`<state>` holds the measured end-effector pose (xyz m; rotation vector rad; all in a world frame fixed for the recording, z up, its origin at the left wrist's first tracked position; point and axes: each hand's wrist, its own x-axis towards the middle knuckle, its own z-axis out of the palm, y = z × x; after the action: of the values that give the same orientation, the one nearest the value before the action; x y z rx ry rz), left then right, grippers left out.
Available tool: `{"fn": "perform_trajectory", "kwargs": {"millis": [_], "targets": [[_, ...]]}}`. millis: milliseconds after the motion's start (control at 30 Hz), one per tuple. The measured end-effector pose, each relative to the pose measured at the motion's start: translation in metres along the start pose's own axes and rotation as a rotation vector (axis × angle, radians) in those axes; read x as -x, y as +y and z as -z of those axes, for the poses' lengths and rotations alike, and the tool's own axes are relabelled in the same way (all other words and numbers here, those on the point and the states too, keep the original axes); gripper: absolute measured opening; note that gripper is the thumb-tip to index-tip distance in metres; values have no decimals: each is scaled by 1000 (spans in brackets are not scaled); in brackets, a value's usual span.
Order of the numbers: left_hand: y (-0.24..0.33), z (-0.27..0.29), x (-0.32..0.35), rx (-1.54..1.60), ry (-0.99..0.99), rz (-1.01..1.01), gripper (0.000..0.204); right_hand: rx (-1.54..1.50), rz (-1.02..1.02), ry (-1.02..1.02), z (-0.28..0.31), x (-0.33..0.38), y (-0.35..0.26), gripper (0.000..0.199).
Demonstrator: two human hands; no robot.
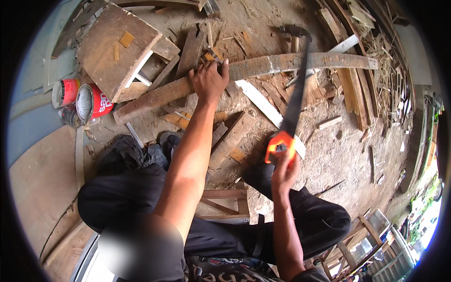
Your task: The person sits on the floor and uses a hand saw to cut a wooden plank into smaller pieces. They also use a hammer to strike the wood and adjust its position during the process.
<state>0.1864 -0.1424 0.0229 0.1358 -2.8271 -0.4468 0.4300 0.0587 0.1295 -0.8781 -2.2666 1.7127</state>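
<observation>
A long, worn wooden plank [256,66] lies crosswise before me over scrap wood. My left hand [209,82] presses on it left of its middle, fingers curled over its far edge and thumb to the right. My right hand [285,171] is closed round the orange-and-black handle of a handsaw [297,94]. The blade points away from me and crosses over the plank's right part; whether its teeth touch the wood I cannot tell. Beyond the plank, a claw hammer [295,32] lies near the saw's tip.
On the left stands a wooden box-like piece [117,49] beside red cans [99,104]. Scrap boards [239,134] and a white strip [260,103] litter the dirt floor. More timber [359,94] is heaped at the right. My bent legs [319,216] are close below the saw.
</observation>
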Motion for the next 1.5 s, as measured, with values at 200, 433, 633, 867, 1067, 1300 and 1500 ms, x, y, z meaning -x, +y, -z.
{"fn": "perform_trajectory", "kwargs": {"millis": [200,433,633,867,1067,1300,1500], "targets": [[-1,-1,0,-23,17,14,45,140,-34,-234,-52,-24,-13,25],[-3,0,1,-46,14,-19,49,81,134,-350,-38,-35,-7,22],[-5,-2,0,-25,-87,-8,67,217,243,-264,-41,-25,0,23],[-3,-1,0,-107,-87,38,69,355,217,146,4,-37,50,36],[3,-2,-2,-129,-110,21,56,706,219,316,32,-83,125,60],[-6,-1,-1,-128,-77,41,55,763,376,164,-29,-126,30,54],[7,-1,-4,-149,-33,-5,53,580,423,140,-68,-255,93,39]]}}
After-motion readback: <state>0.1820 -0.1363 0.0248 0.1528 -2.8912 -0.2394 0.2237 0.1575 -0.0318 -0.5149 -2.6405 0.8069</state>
